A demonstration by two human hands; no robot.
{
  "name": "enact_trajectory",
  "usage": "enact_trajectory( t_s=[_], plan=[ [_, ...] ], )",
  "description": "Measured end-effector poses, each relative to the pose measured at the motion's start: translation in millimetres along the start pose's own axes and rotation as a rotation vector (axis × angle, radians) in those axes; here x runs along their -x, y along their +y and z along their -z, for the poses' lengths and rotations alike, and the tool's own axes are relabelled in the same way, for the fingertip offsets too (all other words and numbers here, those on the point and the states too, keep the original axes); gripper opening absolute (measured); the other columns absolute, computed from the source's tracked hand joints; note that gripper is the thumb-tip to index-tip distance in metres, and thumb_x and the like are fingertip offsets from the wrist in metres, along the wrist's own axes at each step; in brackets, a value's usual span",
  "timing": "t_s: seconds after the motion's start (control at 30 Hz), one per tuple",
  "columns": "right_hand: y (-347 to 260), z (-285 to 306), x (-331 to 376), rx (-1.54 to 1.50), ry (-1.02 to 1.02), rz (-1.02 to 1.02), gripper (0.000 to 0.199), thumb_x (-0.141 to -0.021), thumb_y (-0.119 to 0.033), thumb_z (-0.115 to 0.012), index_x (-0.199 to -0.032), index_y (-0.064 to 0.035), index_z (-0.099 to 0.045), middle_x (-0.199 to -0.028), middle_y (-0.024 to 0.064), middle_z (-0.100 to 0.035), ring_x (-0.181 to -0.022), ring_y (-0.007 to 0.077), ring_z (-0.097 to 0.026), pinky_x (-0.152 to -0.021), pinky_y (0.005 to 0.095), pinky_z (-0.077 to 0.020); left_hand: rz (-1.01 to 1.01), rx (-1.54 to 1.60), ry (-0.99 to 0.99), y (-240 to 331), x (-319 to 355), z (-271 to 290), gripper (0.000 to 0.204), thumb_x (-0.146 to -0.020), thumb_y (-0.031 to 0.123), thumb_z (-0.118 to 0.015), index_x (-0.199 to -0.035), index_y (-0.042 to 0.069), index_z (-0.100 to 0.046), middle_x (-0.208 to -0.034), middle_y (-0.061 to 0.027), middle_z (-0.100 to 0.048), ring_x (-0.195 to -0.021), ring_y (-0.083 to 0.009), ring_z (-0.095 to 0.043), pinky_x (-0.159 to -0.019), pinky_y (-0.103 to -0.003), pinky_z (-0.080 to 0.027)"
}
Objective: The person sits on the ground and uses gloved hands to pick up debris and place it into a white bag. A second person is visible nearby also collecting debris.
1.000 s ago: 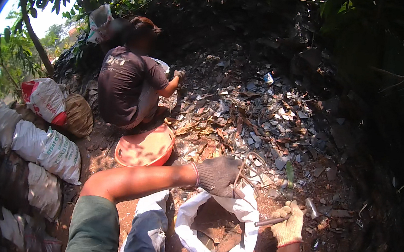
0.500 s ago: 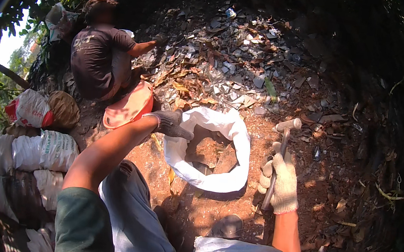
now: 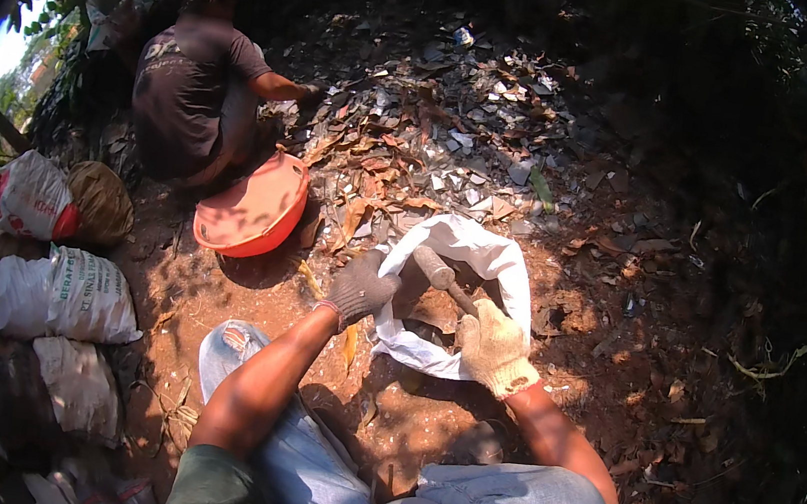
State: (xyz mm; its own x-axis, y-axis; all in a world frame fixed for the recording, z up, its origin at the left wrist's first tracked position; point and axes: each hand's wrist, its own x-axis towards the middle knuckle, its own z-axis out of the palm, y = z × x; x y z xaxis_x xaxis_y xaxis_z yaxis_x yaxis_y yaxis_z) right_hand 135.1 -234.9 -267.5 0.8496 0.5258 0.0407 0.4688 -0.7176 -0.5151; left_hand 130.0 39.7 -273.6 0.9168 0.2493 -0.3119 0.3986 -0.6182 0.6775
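A white sack (image 3: 517, 284) stands on the dirt between my feet and the debris, its rim rolled open and dark flat pieces showing inside. My left hand (image 3: 362, 289), in a dark grey knit glove, is closed on the sack's left rim. In a cream knit glove, my right hand (image 3: 497, 349) grips a mallet (image 3: 437, 268) by its handle, at the sack's right near rim. The mallet's cylindrical head points up and left over the sack's opening. My right fingers are partly hidden behind the glove's back.
An orange basin (image 3: 253, 205) sits left of the sack. Behind it a person (image 3: 191, 95) squats, one arm stretched toward a heap of broken shards and dry leaves (image 3: 476, 150). Filled sacks (image 3: 66, 296) are stacked at the left.
My right hand has swung the mallet left, from beside the sack to over its opening. My left forearm has drawn in, the hand staying at the rim. The basin shows more fully.
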Motion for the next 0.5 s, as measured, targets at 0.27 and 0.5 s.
enact_trajectory(
  t_s=[0.27,0.5],
  plan=[
    [4,-5,-5,0.164,-0.140,-0.370,0.034,-0.104,-0.037,-0.049,-0.105,-0.0077,-0.065,-0.094,0.0251,-0.071,-0.089,0.0452,-0.070,-0.079,0.0554,-0.0548,-0.130,0.111,-0.061,-1,13,9,0.044,-0.085,0.036,-0.065,-0.103,-0.004,-0.068,-0.098,-0.0286,-0.070,-0.095,-0.0410,-0.070,-0.087,-0.047,-0.054],
    [34,8,7,0.051,0.097,-0.365,0.031,-0.102,-0.029,-0.052,-0.121,-0.0095,-0.067,-0.099,0.0247,-0.072,-0.094,0.0462,-0.069,-0.082,0.0540,-0.0558,-0.164,0.197,-0.017,27,20,13,0.055,-0.090,0.044,-0.062,-0.104,-0.009,-0.068,-0.094,-0.0279,-0.071,-0.093,-0.0402,-0.070,-0.086,-0.046,-0.052]
  ],
)
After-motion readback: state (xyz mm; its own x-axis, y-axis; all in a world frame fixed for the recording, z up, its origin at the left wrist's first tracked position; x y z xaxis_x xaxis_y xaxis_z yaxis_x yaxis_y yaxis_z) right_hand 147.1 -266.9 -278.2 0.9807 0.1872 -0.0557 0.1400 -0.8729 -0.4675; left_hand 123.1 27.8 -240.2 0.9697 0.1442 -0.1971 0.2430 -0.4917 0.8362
